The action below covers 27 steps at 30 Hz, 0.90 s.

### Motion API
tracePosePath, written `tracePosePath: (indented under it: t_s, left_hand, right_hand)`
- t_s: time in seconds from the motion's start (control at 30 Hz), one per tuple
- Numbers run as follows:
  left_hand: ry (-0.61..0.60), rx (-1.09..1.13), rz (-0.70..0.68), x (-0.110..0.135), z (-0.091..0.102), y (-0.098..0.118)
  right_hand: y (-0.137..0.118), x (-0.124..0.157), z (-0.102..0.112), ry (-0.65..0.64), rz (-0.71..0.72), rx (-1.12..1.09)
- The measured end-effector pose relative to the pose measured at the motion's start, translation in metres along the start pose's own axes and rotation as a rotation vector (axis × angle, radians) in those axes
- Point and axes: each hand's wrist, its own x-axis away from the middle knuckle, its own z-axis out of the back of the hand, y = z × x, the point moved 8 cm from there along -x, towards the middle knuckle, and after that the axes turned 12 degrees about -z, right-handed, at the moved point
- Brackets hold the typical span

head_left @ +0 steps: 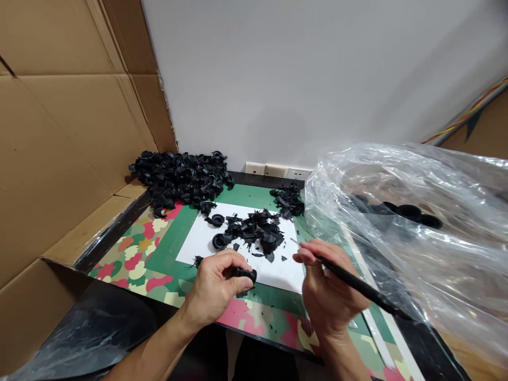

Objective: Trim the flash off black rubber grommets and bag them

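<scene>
My left hand (222, 280) pinches a small black ribbed rubber sleeve (246, 274) above the front edge of the white paper. In my right hand (331, 291) is a long black-handled tool (357, 283); its thin tip points left over the paper, apart from the sleeve. What kind of tool it is, I cannot make out. Black rubber scraps and ribbed pieces (254, 230) lie heaped on the white paper (194, 238) just beyond my hands. Two round black rubber rings (217, 219) sit at the left of that heap.
A large pile of black rubber parts (186, 177) stands at the back left, beside a cardboard wall (71, 116). Another small scrap heap (289, 201) is at the back. Clear plastic bags (397, 169) with black round parts cover the right. Wall sockets (275, 171) sit behind the table.
</scene>
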Motion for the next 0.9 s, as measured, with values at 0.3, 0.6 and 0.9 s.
tracePosePath:
  t_s: [0.3, 0.6, 0.9]
  left_hand:
    - [0.045, -0.155, -0.035, -0.003, 0.011, -0.008]
    - [0.025, -0.097, -0.032, -0.004, 0.005, -0.006]
    - [0.011, -0.067, -0.051, -0.001, 0.002, -0.008]
  right_hand:
    - [0.040, 0.022, -0.024, -0.248, -0.576, -0.311]
    - [0.028, 0.037, -0.045, -0.426, -0.533, -0.421]
    - [0.024, 0.038, -0.047, -0.451, -0.513, -0.456]
